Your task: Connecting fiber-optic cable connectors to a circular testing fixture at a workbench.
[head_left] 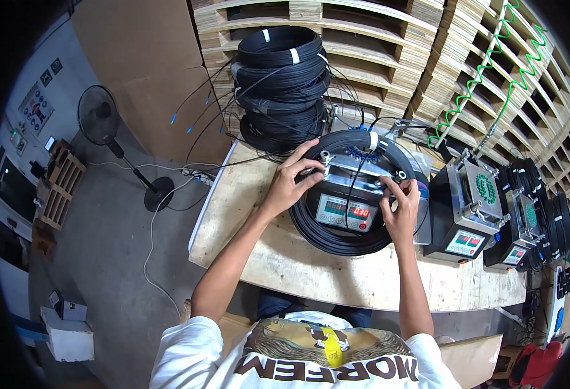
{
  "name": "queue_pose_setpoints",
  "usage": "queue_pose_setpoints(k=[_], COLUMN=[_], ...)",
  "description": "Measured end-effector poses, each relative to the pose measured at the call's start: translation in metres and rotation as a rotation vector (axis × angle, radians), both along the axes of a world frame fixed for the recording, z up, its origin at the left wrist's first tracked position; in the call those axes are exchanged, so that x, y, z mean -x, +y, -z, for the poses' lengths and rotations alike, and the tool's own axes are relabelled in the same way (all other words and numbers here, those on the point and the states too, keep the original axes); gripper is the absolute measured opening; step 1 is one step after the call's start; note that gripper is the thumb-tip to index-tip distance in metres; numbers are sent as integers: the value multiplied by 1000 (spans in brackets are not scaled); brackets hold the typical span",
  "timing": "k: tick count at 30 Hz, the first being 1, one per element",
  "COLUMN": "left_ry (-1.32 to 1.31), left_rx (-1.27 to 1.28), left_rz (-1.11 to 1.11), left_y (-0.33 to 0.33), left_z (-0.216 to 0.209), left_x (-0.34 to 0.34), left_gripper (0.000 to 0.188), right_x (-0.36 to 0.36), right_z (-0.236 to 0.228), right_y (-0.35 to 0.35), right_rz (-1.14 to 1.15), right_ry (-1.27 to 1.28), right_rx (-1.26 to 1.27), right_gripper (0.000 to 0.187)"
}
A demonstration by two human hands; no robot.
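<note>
A thick coil of black cable (pixel 331 241), banded with white tape, lies around a black benchtop machine with a lit digital display (pixel 343 212). My left hand (pixel 291 185) is at the machine's left metal clamp post (pixel 326 157); its thumb and fingers close on the post from the side, and the forefinger reaches over the coil. My right hand (pixel 401 209) is at the right clamp post (pixel 400 176), thumb and fingertips bent together there. What lies between those fingertips is too small to make out. Blue-tipped connectors (pixel 363 153) sit in a row behind the metal bar.
A tall stack of black cable coils (pixel 278 84) stands behind on the left, loose ends trailing. Two similar machines (pixel 470 207) (pixel 518 227) are on the right, beside more coils. Wooden pallets (pixel 363 52) rise behind the table (pixel 285 279). A fan (pixel 100 117) stands on the floor at left.
</note>
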State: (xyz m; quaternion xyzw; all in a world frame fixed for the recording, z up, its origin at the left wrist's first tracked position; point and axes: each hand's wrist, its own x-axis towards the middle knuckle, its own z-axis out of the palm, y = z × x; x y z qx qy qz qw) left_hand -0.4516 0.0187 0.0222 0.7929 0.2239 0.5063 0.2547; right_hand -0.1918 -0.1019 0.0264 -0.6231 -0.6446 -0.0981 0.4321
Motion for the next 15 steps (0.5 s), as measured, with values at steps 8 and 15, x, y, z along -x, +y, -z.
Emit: queue_pose_setpoints(k=[8,15], left_ry=[195,303], left_rx=[44,0], left_rz=[-349,-356], left_y=[-14,-23], left_z=[6,-18], left_x=[7,16], left_gripper=[15,38], right_x=[-1,-1], right_z=[2,3], right_y=[0,-1], right_rz=[-17,-21], right_ry=[-33,-15], right_rx=[-1,-11], right_gripper=[49,46])
